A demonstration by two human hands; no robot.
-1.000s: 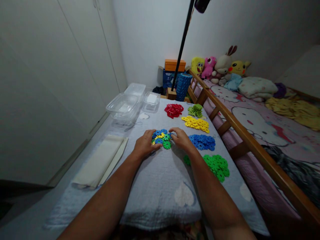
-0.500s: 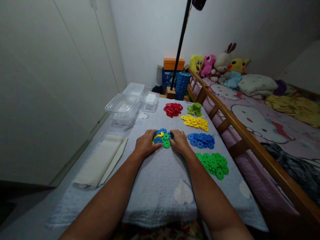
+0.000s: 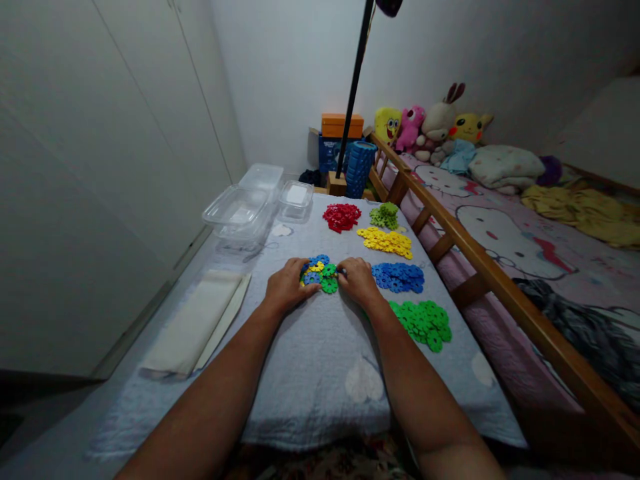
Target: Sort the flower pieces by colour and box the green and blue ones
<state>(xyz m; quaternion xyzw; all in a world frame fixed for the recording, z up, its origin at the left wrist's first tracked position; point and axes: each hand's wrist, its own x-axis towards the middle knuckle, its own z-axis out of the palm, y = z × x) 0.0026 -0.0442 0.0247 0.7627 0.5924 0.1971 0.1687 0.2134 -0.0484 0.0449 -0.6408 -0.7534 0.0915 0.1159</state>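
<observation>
Your bare forearms (image 3: 213, 390) extend from the bottom edge toward the frame's centre. There your left hand (image 3: 288, 283) curves, thumb (image 3: 312, 289) spread, facing your bent right hand (image 3: 358, 280).

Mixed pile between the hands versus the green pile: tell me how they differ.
The mixed pile shows blue, yellow and green; the green pile is one colour. The mixed pile lies between the left hand and right hand; the green pile lies right of them. Both are flower-shaped discs on the cloth.

Discs (image 3: 321, 273) lay mid table (image 3: 320, 373) between left hand (image 3: 290, 285) and right hand (image 3: 357, 279), piles (image 3: 399, 277) lined right edge, tubs (image 3: 237, 212) stood at far-left corner, cloth (image 3: 197, 327) lay near left edge, bed (image 3: 505, 230) beyond right.
</observation>
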